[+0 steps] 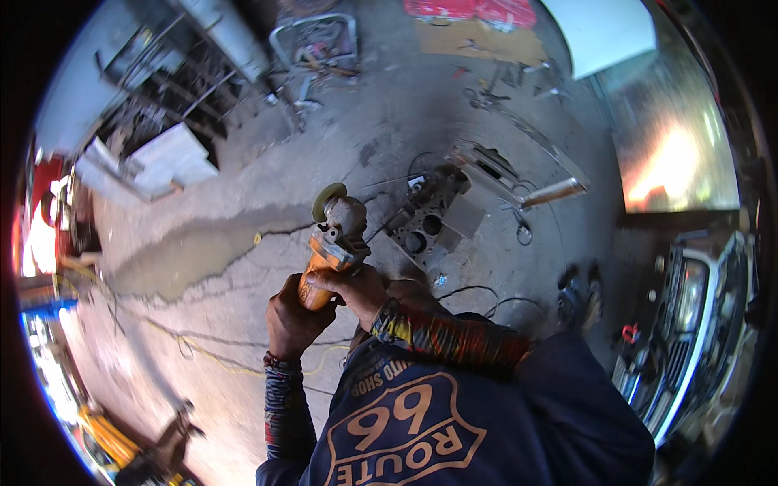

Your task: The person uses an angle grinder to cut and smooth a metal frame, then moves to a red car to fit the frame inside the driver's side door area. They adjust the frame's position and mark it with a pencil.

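Note:
An angle grinder [326, 256] with an orange body and a grey metal gear head is held up in front of me. A thin round disc [328, 201] is fitted at its far end, edge raised to the left. My left hand [295, 317] is closed round the rear of the body. From the other side, my right hand [358, 290] grips the body with its thumb lying across the orange casing. Some of the right fingers are hidden behind the tool. Patterned sleeves cover both forearms.
Beyond the grinder, a metal engine block [415, 231] sits on the concrete floor beside a grey box-like part. A puddle [182, 257] and loose cables [194, 336] lie left. Scrap metal [182, 93] stands far left; a vehicle front [689, 316] is at right. Tools [502, 77] lie on the floor ahead.

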A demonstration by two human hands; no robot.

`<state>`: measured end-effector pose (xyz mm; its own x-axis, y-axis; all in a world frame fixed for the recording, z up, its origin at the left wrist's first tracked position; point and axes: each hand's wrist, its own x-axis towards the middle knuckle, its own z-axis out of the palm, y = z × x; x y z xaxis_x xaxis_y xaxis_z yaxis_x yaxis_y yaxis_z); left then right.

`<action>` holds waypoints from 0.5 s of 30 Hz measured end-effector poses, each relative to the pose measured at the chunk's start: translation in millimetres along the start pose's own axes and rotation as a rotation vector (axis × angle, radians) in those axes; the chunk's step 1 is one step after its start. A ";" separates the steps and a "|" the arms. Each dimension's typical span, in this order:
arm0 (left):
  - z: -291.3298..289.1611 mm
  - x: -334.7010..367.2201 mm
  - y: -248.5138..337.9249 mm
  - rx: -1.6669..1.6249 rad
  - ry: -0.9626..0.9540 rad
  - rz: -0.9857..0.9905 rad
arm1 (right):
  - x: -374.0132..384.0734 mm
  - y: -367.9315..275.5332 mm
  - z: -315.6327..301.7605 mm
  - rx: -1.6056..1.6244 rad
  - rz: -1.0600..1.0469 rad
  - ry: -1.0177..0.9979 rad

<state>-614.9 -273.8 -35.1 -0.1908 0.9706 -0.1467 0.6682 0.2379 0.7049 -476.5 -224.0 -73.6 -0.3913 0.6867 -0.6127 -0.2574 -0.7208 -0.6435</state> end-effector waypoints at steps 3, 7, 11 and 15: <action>-2.3 45.3 20.6 0.084 -0.105 0.149 | 11.5 -23.3 -6.5 0.141 -0.096 0.121; 6.2 105.5 46.8 0.176 -0.224 0.323 | 24.3 -52.4 -22.0 0.349 -0.314 0.213; 12.7 161.3 72.1 0.200 -0.274 0.459 | 46.9 -87.2 -36.9 0.370 -0.245 0.303; 12.7 218.8 91.0 0.272 -0.378 0.538 | 84.1 -121.0 -40.3 0.462 -0.368 0.348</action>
<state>-586.8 -39.3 -11.9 0.4455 0.8905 -0.0925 0.7650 -0.3250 0.5560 -442.7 -75.2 -65.8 0.0808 0.8289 -0.5535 -0.7003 -0.3480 -0.6233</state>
